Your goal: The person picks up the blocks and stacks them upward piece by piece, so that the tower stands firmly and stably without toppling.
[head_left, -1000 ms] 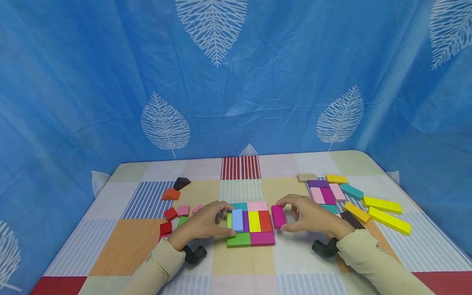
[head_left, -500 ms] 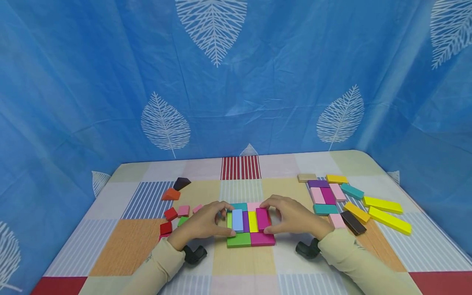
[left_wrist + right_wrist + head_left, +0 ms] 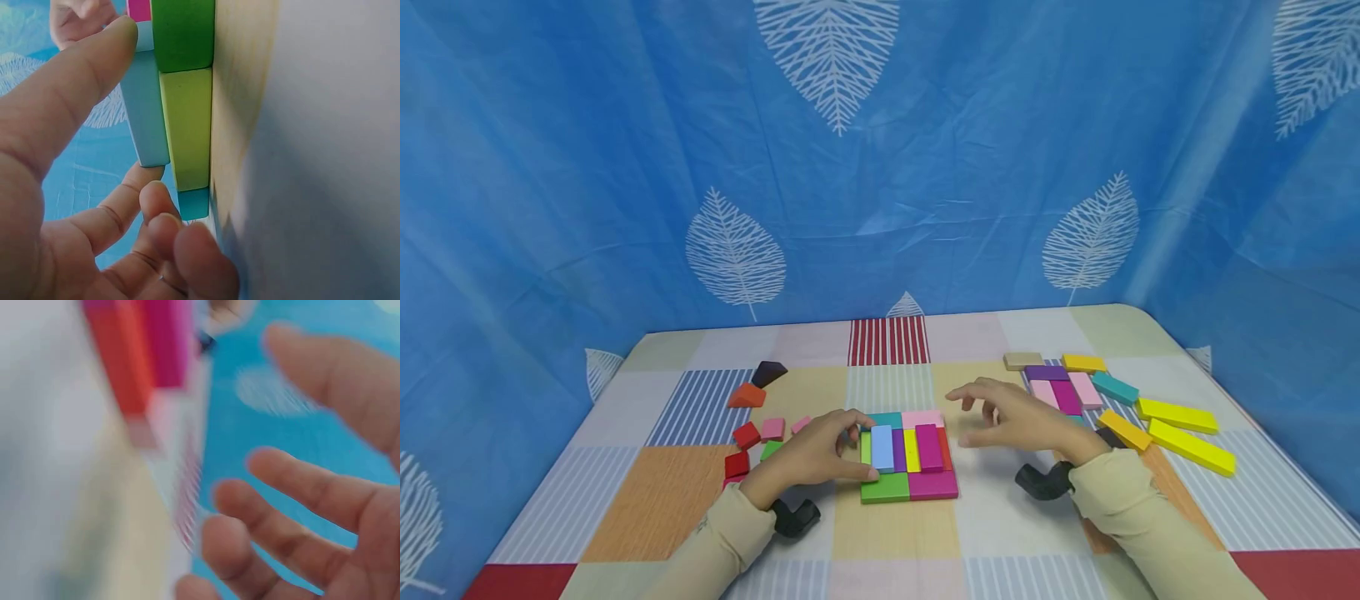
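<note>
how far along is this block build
The flat bottom layer looks laid, with a magenta block on top. In hand: the light blue block, pinched by the left hand atop that layer; the right hand holds nothing. Perhaps left: the loose blocks lying around it.

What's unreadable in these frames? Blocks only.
Head: loose green block, partly hidden by the left hand.
Head: dark block at right, lower end hidden by the right sleeve.
Left wrist: dark green block, cut off by top edge.
Right wrist: red block, edges blurred.
</note>
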`<state>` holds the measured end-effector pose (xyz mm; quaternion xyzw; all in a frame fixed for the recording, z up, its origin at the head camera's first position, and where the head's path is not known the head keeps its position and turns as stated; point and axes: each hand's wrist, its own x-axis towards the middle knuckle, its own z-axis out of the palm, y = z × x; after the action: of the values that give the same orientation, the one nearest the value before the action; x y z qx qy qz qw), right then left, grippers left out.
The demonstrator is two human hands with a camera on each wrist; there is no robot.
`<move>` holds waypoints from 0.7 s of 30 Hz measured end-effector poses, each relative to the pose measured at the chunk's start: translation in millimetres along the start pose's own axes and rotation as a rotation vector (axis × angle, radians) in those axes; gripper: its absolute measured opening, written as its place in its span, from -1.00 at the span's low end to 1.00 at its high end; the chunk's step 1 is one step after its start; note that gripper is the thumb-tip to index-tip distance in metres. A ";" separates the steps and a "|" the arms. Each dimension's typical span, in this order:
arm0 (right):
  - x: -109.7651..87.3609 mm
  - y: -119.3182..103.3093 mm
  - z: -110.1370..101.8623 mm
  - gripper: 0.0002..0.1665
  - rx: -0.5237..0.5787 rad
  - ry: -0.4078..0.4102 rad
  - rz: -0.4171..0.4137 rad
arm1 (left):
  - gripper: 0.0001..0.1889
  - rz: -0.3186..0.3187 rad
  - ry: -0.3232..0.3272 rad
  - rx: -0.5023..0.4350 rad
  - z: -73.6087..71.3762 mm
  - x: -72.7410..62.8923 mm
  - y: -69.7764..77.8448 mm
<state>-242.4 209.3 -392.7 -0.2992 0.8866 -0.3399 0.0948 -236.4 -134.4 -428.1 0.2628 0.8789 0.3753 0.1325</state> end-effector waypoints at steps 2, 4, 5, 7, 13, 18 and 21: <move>-8.7 5.4 -17.9 -0.40 0.005 0.024 0.003 | -0.35 0.003 -0.001 0.004 0.3 0.3 0.2; -18.2 13.1 -35.1 -0.50 0.005 0.057 -0.005 | -0.35 0.005 0.000 0.008 0.8 0.4 0.2; -23.1 17.1 -43.2 -0.54 0.003 0.077 0.000 | -0.35 0.007 0.000 0.009 1.1 0.4 0.2; -33.5 25.9 -59.2 -0.58 -0.010 0.114 0.035 | -0.35 0.011 0.001 0.010 1.2 -0.2 0.6; -70.0 60.7 -96.4 -0.61 -0.094 0.225 0.207 | -0.35 0.022 -0.005 0.001 0.3 -1.8 1.3; -106.6 91.6 -118.0 -0.58 -0.098 0.283 0.333 | -0.35 0.037 -0.005 -0.007 -0.3 -2.8 2.6; -127.7 108.6 -126.0 -0.54 -0.109 0.309 0.398 | -0.34 0.041 -0.003 -0.013 0.0 -3.1 2.8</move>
<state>-237.3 418.1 -374.2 -0.0681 0.9489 -0.3080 0.0071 -232.8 -134.5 -425.9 0.2804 0.8708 0.3830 0.1279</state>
